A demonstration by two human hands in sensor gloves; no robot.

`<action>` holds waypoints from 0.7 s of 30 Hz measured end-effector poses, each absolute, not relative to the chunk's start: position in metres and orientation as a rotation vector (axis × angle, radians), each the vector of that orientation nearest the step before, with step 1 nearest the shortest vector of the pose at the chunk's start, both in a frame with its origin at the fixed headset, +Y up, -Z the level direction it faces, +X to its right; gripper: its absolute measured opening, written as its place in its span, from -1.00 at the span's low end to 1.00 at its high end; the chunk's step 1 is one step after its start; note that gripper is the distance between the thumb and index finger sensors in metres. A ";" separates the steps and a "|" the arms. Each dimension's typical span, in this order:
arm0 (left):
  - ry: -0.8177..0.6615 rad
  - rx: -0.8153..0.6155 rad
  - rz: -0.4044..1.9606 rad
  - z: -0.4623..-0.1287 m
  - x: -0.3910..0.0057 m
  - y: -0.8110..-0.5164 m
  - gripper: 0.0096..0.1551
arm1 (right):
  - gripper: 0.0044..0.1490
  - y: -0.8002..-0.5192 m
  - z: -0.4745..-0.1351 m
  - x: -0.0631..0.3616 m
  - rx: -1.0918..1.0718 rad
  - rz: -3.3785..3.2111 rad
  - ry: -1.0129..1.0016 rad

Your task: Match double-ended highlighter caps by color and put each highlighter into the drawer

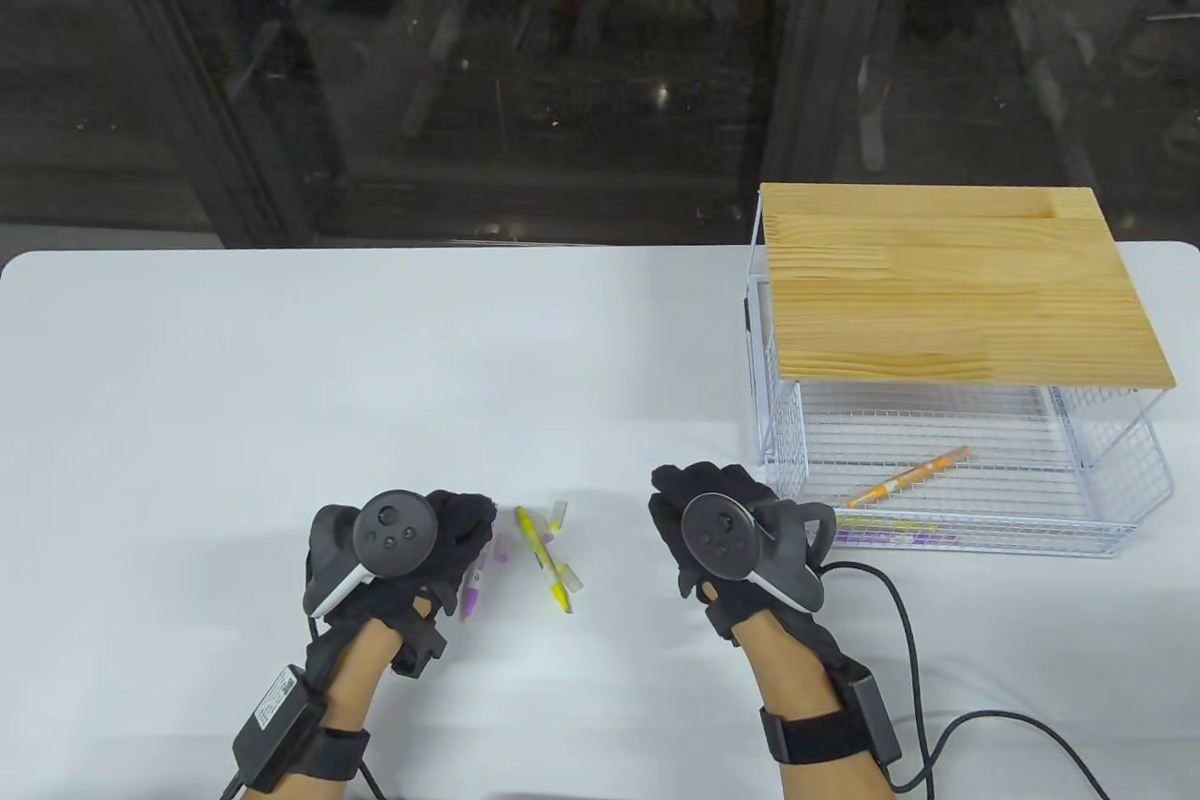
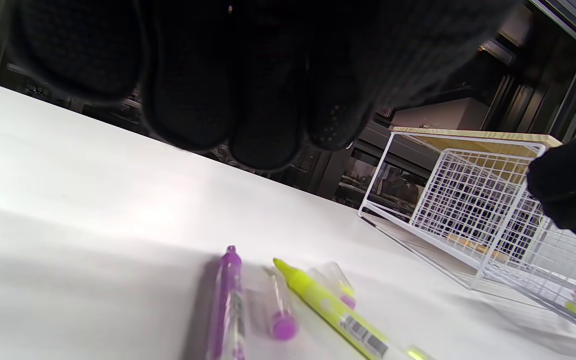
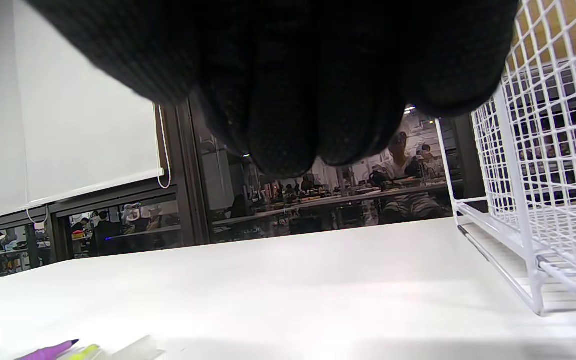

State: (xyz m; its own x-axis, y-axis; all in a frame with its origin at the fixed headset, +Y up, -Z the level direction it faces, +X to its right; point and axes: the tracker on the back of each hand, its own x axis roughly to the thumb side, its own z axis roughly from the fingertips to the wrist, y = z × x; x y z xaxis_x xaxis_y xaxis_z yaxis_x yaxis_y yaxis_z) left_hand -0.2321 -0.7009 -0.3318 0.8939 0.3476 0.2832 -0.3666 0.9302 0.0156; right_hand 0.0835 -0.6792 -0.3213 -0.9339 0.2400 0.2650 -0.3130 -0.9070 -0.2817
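A yellow highlighter (image 1: 545, 558) lies uncapped on the white table between my hands. A purple highlighter (image 1: 474, 587) lies beside it, partly under my left hand (image 1: 467, 517). Loose clear caps (image 1: 560, 515) lie around them, one with a purple end (image 2: 281, 320). In the left wrist view my left fingers (image 2: 248, 130) hang above the purple highlighter (image 2: 225, 305) and the yellow highlighter (image 2: 330, 312), holding nothing. My right hand (image 1: 671, 489) hovers left of the wire drawer (image 1: 975, 537), its fingers (image 3: 293, 140) loosely bent and empty.
The pulled-out drawer holds an orange highlighter (image 1: 909, 475) and, along its front edge, a yellow and a purple highlighter (image 1: 891, 530). A wooden board (image 1: 956, 284) tops the wire frame. A black cable (image 1: 900, 631) runs from my right wrist across the table.
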 end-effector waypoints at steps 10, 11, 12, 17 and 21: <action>-0.295 0.048 0.349 -0.332 -0.226 -0.705 -0.49 | -0.45 -0.682 -0.320 0.073 0.344 2.816 -0.422; -0.290 0.048 0.351 -0.332 -0.227 -0.705 -0.49 | -0.45 -0.682 -0.319 0.069 0.346 2.821 -0.428; -0.285 0.048 0.353 -0.333 -0.227 -0.705 -0.49 | -0.46 -0.683 -0.318 0.067 0.348 2.825 -0.432; -0.263 0.050 0.371 -0.334 -0.233 -0.704 -0.49 | -0.46 -0.685 -0.315 0.044 0.391 2.824 -0.400; -0.250 0.051 0.374 -0.334 -0.235 -0.704 -0.49 | -0.46 -0.688 -0.315 0.022 0.410 2.831 -0.331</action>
State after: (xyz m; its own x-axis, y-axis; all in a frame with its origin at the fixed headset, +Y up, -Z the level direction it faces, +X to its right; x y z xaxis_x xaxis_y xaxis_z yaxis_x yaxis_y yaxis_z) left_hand -0.2346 -0.7038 -0.3343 0.9006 0.3548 0.2509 -0.3674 0.9301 0.0034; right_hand 0.0224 -0.6880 -0.3155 -0.9261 0.2226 0.3047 -0.2868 -0.9400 -0.1851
